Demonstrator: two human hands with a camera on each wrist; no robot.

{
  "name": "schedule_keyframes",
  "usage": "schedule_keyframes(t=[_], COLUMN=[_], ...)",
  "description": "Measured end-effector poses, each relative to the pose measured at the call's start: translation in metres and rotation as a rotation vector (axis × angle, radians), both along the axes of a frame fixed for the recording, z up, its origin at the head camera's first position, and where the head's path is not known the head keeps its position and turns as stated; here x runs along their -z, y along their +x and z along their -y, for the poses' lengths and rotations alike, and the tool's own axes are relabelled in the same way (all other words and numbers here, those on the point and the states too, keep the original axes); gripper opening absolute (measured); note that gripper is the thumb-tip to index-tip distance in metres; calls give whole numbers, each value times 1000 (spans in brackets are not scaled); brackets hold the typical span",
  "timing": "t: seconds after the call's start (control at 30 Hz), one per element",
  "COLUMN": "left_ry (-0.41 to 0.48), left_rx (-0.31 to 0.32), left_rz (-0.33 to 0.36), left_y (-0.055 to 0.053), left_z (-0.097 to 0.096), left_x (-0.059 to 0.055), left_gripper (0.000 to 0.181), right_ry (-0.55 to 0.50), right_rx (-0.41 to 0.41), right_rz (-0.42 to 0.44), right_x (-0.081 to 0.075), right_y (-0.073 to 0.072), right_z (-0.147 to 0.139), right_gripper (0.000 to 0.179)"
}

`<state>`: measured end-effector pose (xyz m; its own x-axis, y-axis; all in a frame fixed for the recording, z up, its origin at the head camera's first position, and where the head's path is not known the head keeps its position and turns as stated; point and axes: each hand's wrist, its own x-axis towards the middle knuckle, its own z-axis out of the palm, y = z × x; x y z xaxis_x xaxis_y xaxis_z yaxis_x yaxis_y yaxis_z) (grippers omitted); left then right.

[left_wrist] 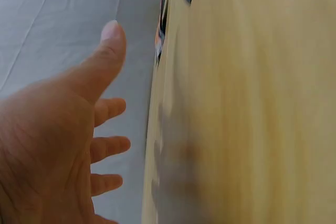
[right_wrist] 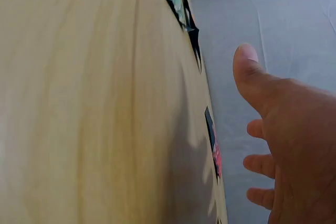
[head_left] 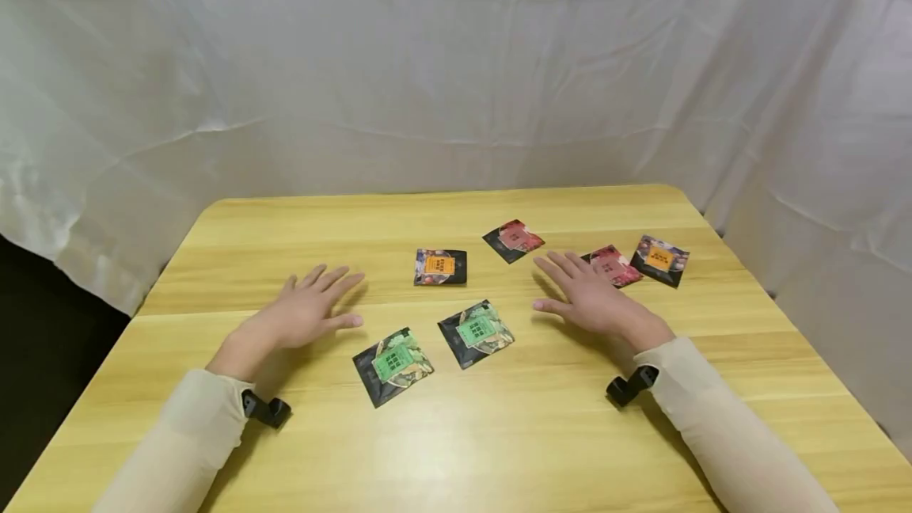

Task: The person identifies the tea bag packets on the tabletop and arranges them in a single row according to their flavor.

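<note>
Both hands hover palm down above a wooden table, fingers spread, holding nothing. My left hand [head_left: 302, 311] is left of a green-labelled sachet [head_left: 393, 366]. A second green-labelled sachet [head_left: 476, 333] lies to its right. Farther back is an orange-labelled sachet [head_left: 440, 267]. My right hand [head_left: 594, 295] partly covers a red-labelled sachet [head_left: 614, 266] in the head view. Another red-labelled sachet [head_left: 514, 240] lies beyond its fingertips, and a second orange-labelled sachet [head_left: 660, 260] is at the far right. Each wrist view shows a gap between hand and tabletop.
The light wooden table [head_left: 456, 450] has rounded far corners. A pale cloth curtain [head_left: 456, 85] hangs behind it and along its sides. Dark space [head_left: 50, 339] shows at the left edge. Each wrist carries a small black camera [head_left: 267, 410] on a strap.
</note>
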<state>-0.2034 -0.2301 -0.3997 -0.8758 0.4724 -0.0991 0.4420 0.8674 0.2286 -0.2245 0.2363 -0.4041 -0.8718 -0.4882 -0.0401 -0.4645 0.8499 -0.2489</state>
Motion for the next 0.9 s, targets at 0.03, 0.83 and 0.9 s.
schedule_keyframes(t=[0.03, 0.83, 0.9], left_ry=[4, 161, 174], left_rx=[17, 402, 434], left_rz=[-9, -52, -61], left_y=[2, 32, 32], left_z=[-2, -35, -37], left_x=[0, 5, 6], left_gripper=[80, 70, 68], right_ry=[-12, -110, -106], right_rx=[-13, -235, -258], right_rz=[-1, 65, 63], right_x=[0, 1, 0], right_y=[0, 5, 5], right_z=[0, 63, 69], right_gripper=[84, 82, 81])
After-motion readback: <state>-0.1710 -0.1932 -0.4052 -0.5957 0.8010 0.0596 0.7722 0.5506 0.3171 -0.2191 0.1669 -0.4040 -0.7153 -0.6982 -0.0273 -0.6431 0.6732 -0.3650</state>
